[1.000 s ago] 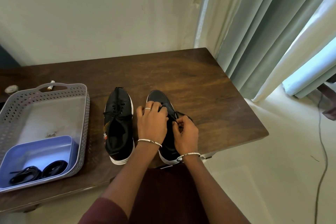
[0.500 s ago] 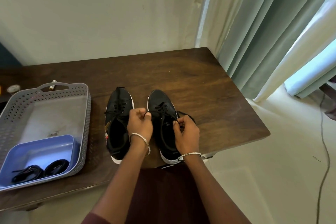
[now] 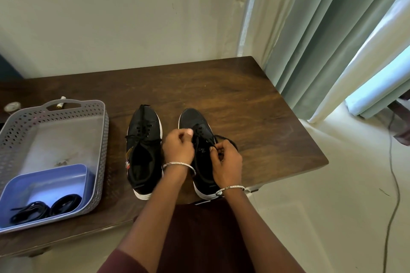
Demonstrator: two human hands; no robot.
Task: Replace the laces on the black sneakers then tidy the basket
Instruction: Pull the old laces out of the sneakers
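Both arms reaching over sneaker (image 3: 192, 118), left hand (image 3: 178, 148) curled pinching lace (image 3: 226, 139), right hand (image 3: 226, 163) pinching same lace

Midsection of right sneaker (image 3: 192, 120) behind left hand (image 3: 178, 149) and right hand (image 3: 226, 162), basket (image 3: 104, 139) cropped at left — small object (image 3: 60, 103) beyond it unidentifiable

Soft daylight from right window (image 3: 381, 68); sharp centre, wide-angle bending at edges.

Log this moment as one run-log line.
phase: working right sneaker | left hand: pinches lace | right hand: pinches lace | left sneaker: laced, untouched | spare laces: blue tray in basket
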